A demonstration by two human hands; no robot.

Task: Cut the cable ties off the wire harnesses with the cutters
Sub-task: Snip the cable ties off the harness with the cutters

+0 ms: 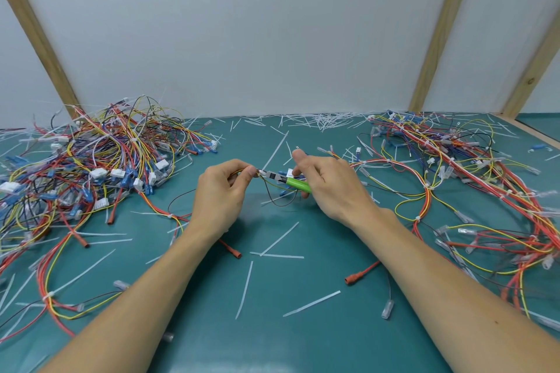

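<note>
The left hand (222, 188) pinches a thin, floppy, light bundle of yellow and red wires (269, 183) beside its small white plastic cable tie (261, 173), a good holding spot, while at its 3 o'clock the right hand (330, 185) grips the green-handled cutters (286, 179).

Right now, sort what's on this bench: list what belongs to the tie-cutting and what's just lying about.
In the job:
- cutters, gripped by the right hand
- harness with its tie pinched by the left hand
- left pile and right pile of harnesses

Lying about:
- cut tie strips on the mat
- wooden posts
</note>
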